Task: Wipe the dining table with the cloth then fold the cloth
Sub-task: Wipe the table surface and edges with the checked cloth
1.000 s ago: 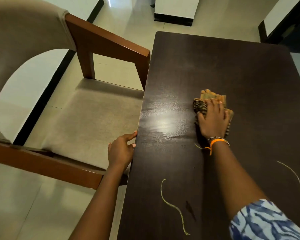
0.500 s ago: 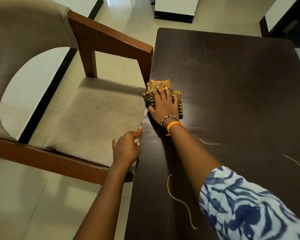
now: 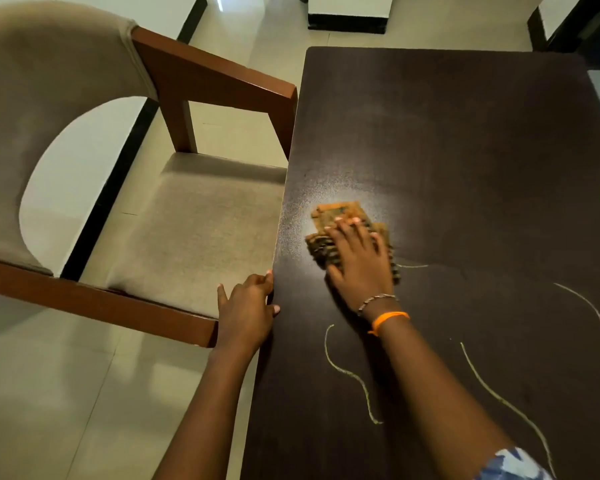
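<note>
Dark table (image 3: 465, 150), pale threads (image 3: 347, 372) loose on near part. Right hand (image 3: 357, 268) flat, fingers straight, pressing bunched cloth (image 3: 340, 216) near left edge. Left hand (image 3: 246, 313) steadies that edge, thumb on top. Risk: stroke overruns edge, cloth drops onto chair (image 3: 194, 230); threads likely missed or shed anew

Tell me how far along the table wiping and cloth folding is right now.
Wiping is in hand: the right hand presses the bunched cloth flat on the dark dining table near its left edge, while the left hand rests on that edge. Pale chalk-like lines nearer the person are not yet wiped. Folding the cloth has not begun.
</note>
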